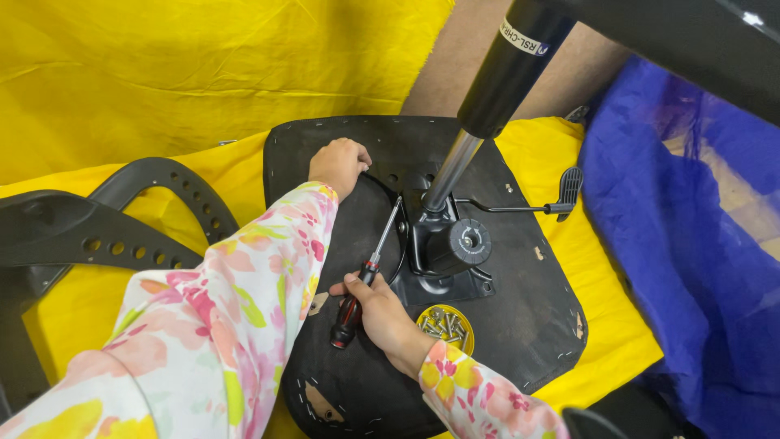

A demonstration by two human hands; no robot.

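The right hand (382, 313), low in the middle of the frame, is closed around the red and black handle of one screwdriver (367, 276). Its metal shaft slants up and to the right, and the tip meets the black metal bracket (443, 252) at its upper left edge. The left hand (339, 164), above it near the centre of the frame, is curled shut and presses knuckles-down on the upturned black chair seat (520, 309), just left of the bracket; whether it grips anything cannot be told. Both arms wear flowered sleeves.

Just right of the right hand, touching the seat's underside, sits one small round yellow dish (445, 327) filled with silver screws, too many and too heaped to count. One chrome and black column (487, 97) rises from the bracket toward the upper right. One thin lever (520, 208) with a flat black paddle sticks out to the right.

One black perforated chair back (138, 228) lies at the left. One yellow cloth (195, 73) lies under everything, and one blue cloth (691, 244) fills the right side.
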